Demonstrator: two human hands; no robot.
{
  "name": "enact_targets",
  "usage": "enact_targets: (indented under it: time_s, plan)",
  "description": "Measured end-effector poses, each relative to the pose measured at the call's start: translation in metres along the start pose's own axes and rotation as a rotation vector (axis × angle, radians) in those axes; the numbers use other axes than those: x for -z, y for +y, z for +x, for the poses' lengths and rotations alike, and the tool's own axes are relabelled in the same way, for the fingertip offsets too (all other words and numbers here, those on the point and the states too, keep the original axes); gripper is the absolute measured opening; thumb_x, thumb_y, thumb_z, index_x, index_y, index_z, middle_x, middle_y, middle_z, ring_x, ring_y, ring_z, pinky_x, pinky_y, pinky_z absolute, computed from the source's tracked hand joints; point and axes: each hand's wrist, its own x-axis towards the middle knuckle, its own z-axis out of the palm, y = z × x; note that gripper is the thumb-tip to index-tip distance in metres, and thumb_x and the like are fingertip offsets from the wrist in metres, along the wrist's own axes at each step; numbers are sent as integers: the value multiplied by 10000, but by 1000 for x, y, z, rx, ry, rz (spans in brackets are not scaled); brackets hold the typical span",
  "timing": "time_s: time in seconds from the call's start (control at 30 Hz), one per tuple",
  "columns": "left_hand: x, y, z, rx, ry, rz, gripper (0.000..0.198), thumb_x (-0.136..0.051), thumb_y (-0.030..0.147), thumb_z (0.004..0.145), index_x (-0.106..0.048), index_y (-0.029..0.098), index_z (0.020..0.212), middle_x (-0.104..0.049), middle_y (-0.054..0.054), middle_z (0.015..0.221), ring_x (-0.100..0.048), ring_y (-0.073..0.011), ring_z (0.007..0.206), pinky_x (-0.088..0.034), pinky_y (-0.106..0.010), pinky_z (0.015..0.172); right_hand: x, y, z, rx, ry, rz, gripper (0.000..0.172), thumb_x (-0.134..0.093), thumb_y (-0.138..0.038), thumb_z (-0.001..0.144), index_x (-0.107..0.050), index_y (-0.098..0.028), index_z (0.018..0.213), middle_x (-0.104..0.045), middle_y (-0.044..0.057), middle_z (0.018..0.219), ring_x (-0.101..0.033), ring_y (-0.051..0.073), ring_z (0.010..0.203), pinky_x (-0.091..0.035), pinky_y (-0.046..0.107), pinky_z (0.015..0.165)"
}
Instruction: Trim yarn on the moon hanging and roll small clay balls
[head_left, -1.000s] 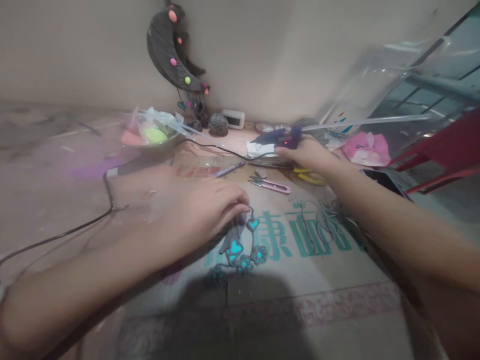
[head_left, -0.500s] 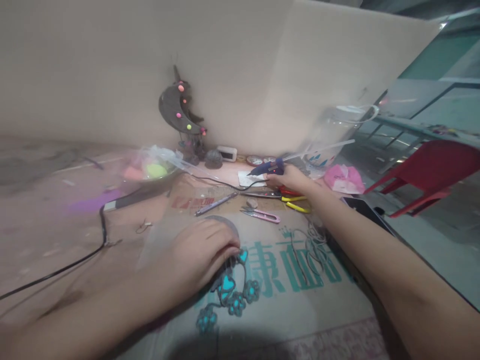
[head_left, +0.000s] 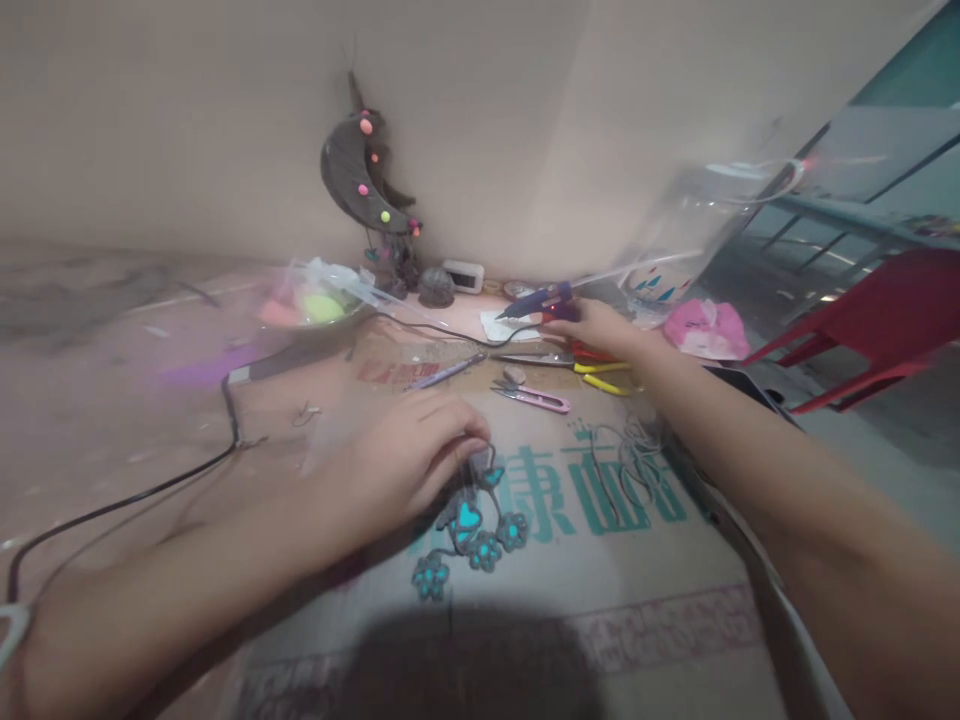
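Observation:
My left hand (head_left: pixel 416 455) rests on the printed mat, fingers curled down and pinching the top of a grey hanging ornament (head_left: pixel 472 520) with teal hearts and paw shapes. My right hand (head_left: pixel 596 328) reaches far across the mat and is closed round a purple glue gun (head_left: pixel 540 300), whose nozzle points left over a white pad (head_left: pixel 504 326). A clear glue stick juts out behind the gun. Pink thread snips (head_left: pixel 536 398) lie between the two hands.
A grey moon decoration with coloured pompoms (head_left: pixel 360 170) leans on the wall. A clear bag of coloured bits (head_left: pixel 315 300) sits at the left, yellow-handled pliers (head_left: pixel 611 380) and a pink bag (head_left: pixel 709 330) at the right. A black cable (head_left: pixel 150 480) crosses the floor. A red chair (head_left: pixel 885 320) stands right.
The camera view shifted up then back down. My right hand keeps hold of the glue gun near the white pad. My left hand stays on the ornament.

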Motion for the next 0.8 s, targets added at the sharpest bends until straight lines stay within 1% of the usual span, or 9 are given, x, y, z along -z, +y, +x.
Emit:
enact_targets:
  time_s: [0.17,0.23,0.3,0.33,0.37,0.43,0.5,0.6,0.8]
  plan:
    - [6,3,3,-19,25,7,142,-515,191,972,-628,166,890,-693,-18,849,-639,-150,812,-484,-262,774,6,1,-29,21,78,-123,547,-595,-456,905,-585,-105,1324,-676,188,1249,-645,325,1090,-485,399,920]
    - [8,5,4,-20,32,10,145,-515,193,972,-628,166,884,-696,-16,843,-641,-150,804,-488,-263,769,9,-1,-50,39,145,-176,443,-565,-417,921,-634,-125,1247,-694,176,1190,-632,330,1083,-469,411,922]
    - [9,7,4,-18,29,5,143,-516,199,972,-628,167,888,-700,-15,855,-643,-149,806,-490,-264,773,11,-10,-78,99,238,-216,329,-519,-401,947,-692,-145,1062,-709,158,1063,-623,317,1042,-453,417,913]
    - [9,7,4,-18,24,2,143,-517,203,972,-630,167,893,-702,-16,865,-644,-150,812,-490,-266,777,11,-18,-94,211,325,-233,325,-492,-411,965,-695,-157,962,-706,143,978,-628,292,977,-458,401,879]
    - [8,8,4,-19,21,0,143,-516,206,973,-632,167,900,-703,-19,873,-644,-152,820,-490,-269,782,10,-28,-111,379,341,-216,338,-466,-412,986,-683,-166,907,-696,126,925,-626,261,918,-459,381,853]
    - [6,8,5,-21,19,4,147,-514,209,975,-639,164,911,-704,-24,877,-644,-159,831,-489,-274,789,5,-52,-143,744,111,-130,348,-457,-440,1003,-668,-172,934,-680,103,909,-614,220,864,-464,348,805]
    - [3,6,6,-14,15,12,153,-513,213,976,-645,160,918,-705,-30,875,-645,-167,839,-490,-282,792,-2,-76,-169,931,-84,-35,416,-512,-504,974,-638,-147,1146,-679,121,1002,-609,224,934,-472,361,848]
    - [-2,-1,8,23,-26,29,178,-507,234,979,-655,154,919,-706,-48,890,-646,-189,850,-495,-312,798,-15,-96,-190,985,-204,28,470,-522,-474,977,-586,-109,1265,-671,151,1079,-597,240,1015,-478,396,903]
    - [-21,-32,14,85,-220,128,172,-521,199,965,-662,131,897,-703,-97,945,-634,-232,930,-489,-382,881,-26,-93,-195,999,-230,111,304,-528,-314,994,-623,-109,1198,-672,130,1042,-590,218,1009,-485,386,910]
